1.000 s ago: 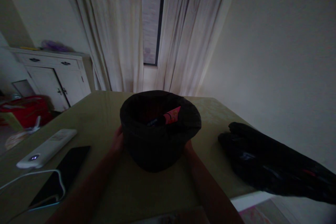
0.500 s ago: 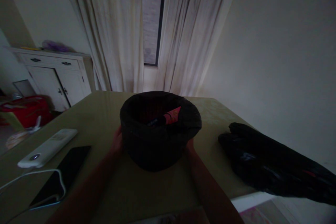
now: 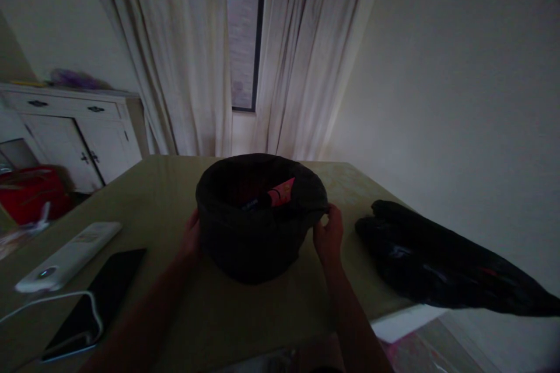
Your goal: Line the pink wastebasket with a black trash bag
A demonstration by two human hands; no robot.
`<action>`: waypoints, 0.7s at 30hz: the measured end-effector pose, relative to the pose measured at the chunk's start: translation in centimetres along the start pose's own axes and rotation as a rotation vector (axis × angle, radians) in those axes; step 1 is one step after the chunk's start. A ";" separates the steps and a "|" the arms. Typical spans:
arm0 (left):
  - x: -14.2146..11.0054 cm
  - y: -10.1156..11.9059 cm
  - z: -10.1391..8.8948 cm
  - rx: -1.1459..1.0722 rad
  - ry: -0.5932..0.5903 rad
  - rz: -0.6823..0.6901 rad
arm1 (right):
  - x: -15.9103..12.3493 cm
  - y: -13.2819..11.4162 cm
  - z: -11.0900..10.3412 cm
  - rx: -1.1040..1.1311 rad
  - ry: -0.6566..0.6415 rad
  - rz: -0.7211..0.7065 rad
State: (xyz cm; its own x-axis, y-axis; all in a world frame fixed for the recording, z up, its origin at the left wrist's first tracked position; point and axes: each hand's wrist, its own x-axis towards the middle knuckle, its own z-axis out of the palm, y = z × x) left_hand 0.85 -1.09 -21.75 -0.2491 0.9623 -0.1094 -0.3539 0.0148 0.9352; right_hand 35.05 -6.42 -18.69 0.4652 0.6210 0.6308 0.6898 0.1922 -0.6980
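Observation:
A round bin (image 3: pixel 254 250) lined with a black bin bag stands upright on the table (image 3: pixel 210 326). The bag's edge is folded down over the rim. Inside lies a pink and black packet or tube (image 3: pixel 282 192), its lower part dark and hard to make out. My left hand (image 3: pixel 192 239) holds the bin's left side, its fingers partly hidden behind it. At the right of the rim, my right hand (image 3: pixel 330 236) pinches the edge of the bin bag between thumb and fingers.
A bundled black plastic bag (image 3: pixel 437 262) lies at the table's right edge, partly overhanging it. On the left are a white power bank (image 3: pixel 70 256), a dark phone (image 3: pixel 100 303) and a white cable (image 3: pixel 93 303). A white cabinet (image 3: pixel 56 134) and curtains (image 3: pixel 188 58) stand beyond.
My right hand has moved up from the bin's lower side to the rim and taken hold of the bag's edge. My left hand stays at the left side. The camera view has shifted slightly.

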 end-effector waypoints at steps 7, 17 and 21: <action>-0.7 0.5 0.5 0.006 -0.028 0.018 | -1.0 4.1 -10.6 -0.873 0.256 -0.034; 0.6 -1.1 -0.7 0.039 -0.090 0.055 | 2.7 10.4 -10.2 -0.806 -0.223 -0.081; 1.0 -1.5 -1.0 0.053 -0.083 0.068 | 3.3 8.6 -6.8 -0.654 -0.287 -0.229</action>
State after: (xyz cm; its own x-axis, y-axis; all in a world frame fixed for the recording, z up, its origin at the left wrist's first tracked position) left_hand 0.20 -0.39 -23.60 -0.1949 0.9806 -0.0187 -0.2896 -0.0393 0.9563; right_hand 46.33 -7.88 -20.30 0.1688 0.8108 0.5605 0.9827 -0.0945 -0.1592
